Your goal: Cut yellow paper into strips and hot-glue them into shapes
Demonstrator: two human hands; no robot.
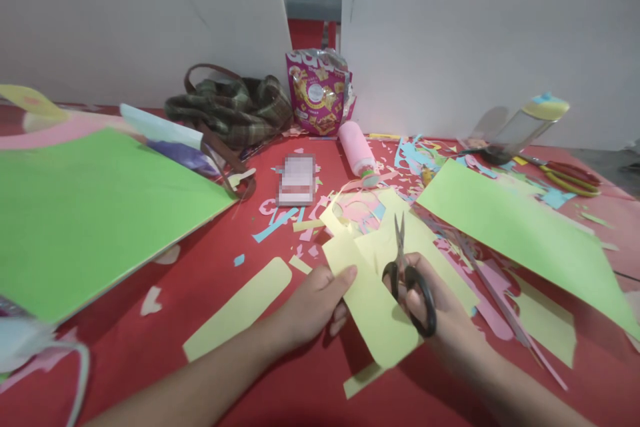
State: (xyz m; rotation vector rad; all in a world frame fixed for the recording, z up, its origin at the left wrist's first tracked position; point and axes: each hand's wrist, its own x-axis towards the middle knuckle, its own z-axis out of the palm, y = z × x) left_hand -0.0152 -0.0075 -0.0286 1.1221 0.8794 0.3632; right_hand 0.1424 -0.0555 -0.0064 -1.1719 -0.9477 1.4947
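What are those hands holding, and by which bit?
Left hand: a yellow oblong paper sheet, by its left edge. Right hand: pointed metal scissors with black looped handles, by those handles.

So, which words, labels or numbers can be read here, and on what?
Nothing reads with certainty.
Shiny purple snack bag: large white letters, crumpled, unclear; small print too small to read.
Pale rectangular item on the red table: pixelated, unreadable.
Held yellow paper and black-handled metal scissors: no lettering visible.
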